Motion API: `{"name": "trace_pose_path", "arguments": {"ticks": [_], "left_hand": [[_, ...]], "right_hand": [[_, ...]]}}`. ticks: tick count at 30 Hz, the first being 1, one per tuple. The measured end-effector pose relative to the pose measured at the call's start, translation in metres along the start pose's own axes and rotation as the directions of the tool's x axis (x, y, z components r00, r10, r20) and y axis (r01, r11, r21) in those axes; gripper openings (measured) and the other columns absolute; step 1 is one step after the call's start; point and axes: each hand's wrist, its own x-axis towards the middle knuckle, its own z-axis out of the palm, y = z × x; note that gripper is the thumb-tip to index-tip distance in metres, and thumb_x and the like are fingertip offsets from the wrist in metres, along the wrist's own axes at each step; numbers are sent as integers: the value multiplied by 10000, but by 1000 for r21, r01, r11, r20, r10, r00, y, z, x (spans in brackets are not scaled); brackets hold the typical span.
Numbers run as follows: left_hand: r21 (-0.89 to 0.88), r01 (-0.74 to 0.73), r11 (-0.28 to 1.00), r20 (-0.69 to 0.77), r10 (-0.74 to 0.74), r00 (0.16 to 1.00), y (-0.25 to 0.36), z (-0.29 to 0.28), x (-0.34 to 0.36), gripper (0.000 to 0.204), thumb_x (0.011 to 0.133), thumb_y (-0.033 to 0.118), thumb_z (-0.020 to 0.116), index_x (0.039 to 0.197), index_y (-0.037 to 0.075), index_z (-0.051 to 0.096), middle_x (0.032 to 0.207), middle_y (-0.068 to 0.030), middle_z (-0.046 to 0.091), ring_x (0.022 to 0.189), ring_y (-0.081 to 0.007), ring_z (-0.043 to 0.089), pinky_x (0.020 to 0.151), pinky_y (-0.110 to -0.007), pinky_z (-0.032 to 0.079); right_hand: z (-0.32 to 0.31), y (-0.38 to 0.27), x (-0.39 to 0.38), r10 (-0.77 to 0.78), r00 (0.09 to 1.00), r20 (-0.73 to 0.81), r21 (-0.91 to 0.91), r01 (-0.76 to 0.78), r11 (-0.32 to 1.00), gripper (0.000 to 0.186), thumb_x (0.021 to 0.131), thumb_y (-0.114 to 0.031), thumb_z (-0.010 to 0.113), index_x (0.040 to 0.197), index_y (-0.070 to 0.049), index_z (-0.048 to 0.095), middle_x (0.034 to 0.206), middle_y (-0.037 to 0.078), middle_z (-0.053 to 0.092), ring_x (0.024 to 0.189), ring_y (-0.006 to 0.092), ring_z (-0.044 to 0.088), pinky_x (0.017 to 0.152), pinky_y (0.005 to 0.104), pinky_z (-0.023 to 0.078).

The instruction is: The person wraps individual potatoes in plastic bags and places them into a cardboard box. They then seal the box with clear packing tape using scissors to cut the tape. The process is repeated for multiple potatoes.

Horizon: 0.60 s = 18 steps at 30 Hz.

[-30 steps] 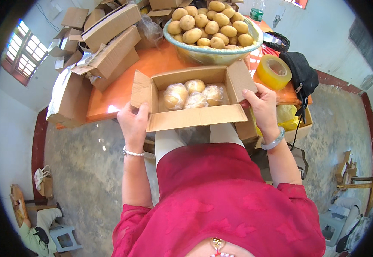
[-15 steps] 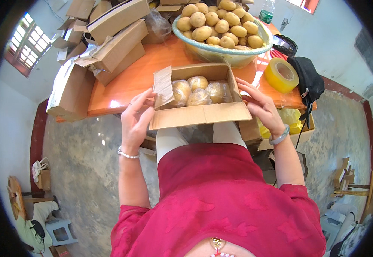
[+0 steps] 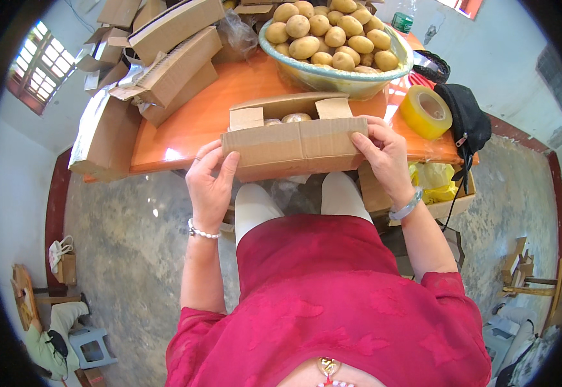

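Note:
A cardboard box [image 3: 297,149] sits at the orange table's front edge, its front flap raised and the end flaps folded inward, partly hiding wrapped round potatoes [image 3: 295,117]. My left hand [image 3: 208,180] grips its left front corner, thumb on the raised flap. My right hand [image 3: 384,158] grips the right front corner the same way. Just beyond stands a wide basin [image 3: 336,84] heaped with potatoes [image 3: 303,46]. A roll of yellow tape [image 3: 416,113] lies to the right.
Stacked cardboard boxes [image 3: 165,71] crowd the table [image 3: 148,151] at left. A black bag [image 3: 464,116] hangs at the right edge, above yellow plastic [image 3: 432,177] in a carton. A seated person [image 3: 52,345] is at lower left; stools and chairs stand at the sides.
Both end flaps have folded inward and the front flap has come up, covering most of the potatoes. My hands shifted from the end flaps to the front corners.

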Motion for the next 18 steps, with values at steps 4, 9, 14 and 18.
{"name": "trace_pose_path", "arguments": {"ticks": [4,9,14,18], "left_hand": [[144,54,988,-135,-35,990,14,12,1,331,805,151,742,1096,18,655,1138,-138,613,908,-221,623,789,-325,507],[646,-450,617,174,455,873,47,12,0,513,685,209,819,1142,51,646,1244,-127,584,1109,-284,572,978,-398,425],[564,-494,662,298,395,869,32,28,-9,511,649,118,777,1142,79,649,1219,-68,612,1174,-270,541,1009,-424,395],[560,-507,655,289,420,860,30,26,-15,476,650,104,774,1114,93,668,1191,-53,628,1149,-254,554,997,-417,405]], "right_hand": [[8,-2,11,42,991,-128,110,-28,994,237,803,-91,713,985,52,664,1079,73,600,896,124,574,759,253,499],[4,4,15,33,995,-99,20,-31,999,227,762,-53,719,960,48,671,1028,69,604,855,113,577,738,240,500],[-5,7,21,71,993,-95,-11,-73,997,204,830,-130,695,951,33,678,888,33,629,765,83,556,664,225,471],[-13,11,53,224,963,-151,2,-226,974,305,904,-239,647,1021,41,671,857,10,632,757,63,523,662,226,434]]}}
